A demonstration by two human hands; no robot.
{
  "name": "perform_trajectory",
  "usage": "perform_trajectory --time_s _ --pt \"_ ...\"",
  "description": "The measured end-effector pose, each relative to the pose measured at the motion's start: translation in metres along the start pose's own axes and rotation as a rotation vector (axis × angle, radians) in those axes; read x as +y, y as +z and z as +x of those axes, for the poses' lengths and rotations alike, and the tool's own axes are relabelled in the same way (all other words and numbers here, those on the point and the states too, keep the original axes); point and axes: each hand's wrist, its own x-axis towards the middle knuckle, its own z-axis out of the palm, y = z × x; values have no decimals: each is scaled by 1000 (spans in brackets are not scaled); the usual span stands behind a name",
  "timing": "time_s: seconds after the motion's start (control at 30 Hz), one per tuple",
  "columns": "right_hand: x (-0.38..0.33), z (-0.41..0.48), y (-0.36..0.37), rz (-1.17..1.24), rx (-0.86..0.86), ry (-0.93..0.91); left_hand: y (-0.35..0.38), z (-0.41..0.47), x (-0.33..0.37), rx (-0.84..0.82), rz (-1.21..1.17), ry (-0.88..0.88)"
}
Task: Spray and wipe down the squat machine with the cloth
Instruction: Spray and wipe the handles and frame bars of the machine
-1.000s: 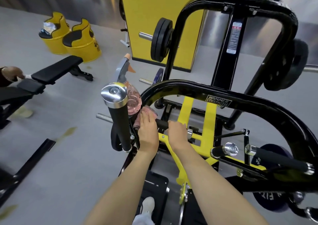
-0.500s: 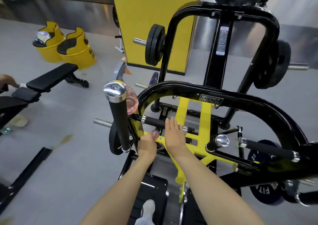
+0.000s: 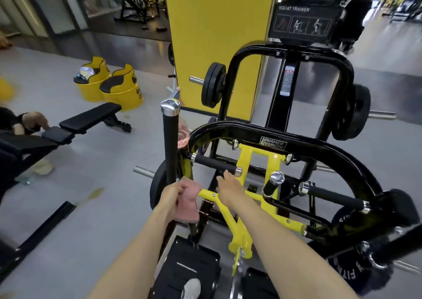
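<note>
The black and yellow squat machine (image 3: 269,136) fills the middle and right of the head view. My left hand (image 3: 173,191) grips a pink cloth (image 3: 188,203) low beside the upright black handle (image 3: 170,138). My right hand (image 3: 229,187) lies with straight fingers on the yellow frame bar (image 3: 226,211), its fingertips just under the horizontal black foam grip (image 3: 214,162). A pink spray bottle (image 3: 182,134) hangs behind the upright handle, mostly hidden by it.
A black bench (image 3: 89,118) stands to the left, with another person's hand (image 3: 34,119) at its end. Two yellow drum seats (image 3: 114,88) sit behind it. Weight plates (image 3: 213,88) hang on the machine's pegs. My shoe (image 3: 190,288) rests on the black footplate (image 3: 189,264).
My left hand has drawn the cloth back and down from the horizontal grip toward me. My right hand went from gripping the bar to lying flat on the yellow frame. The view tilted up.
</note>
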Motion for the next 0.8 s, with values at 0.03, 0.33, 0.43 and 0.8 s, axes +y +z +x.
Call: perform_trajectory --time_s 0.03,0.33,0.43,0.8 --pt "-5 -3 -2 10 -8 -8 -8 -9 2 -11 17 -4" --pt "-29 2 -45 395 85 29 -85 -39 64 65 164 54" --pt "-39 4 -68 580 137 43 -91 -17 103 108 115 42" --pt "-107 58 -143 1124 222 -68 -78 43 200 59 139 267"
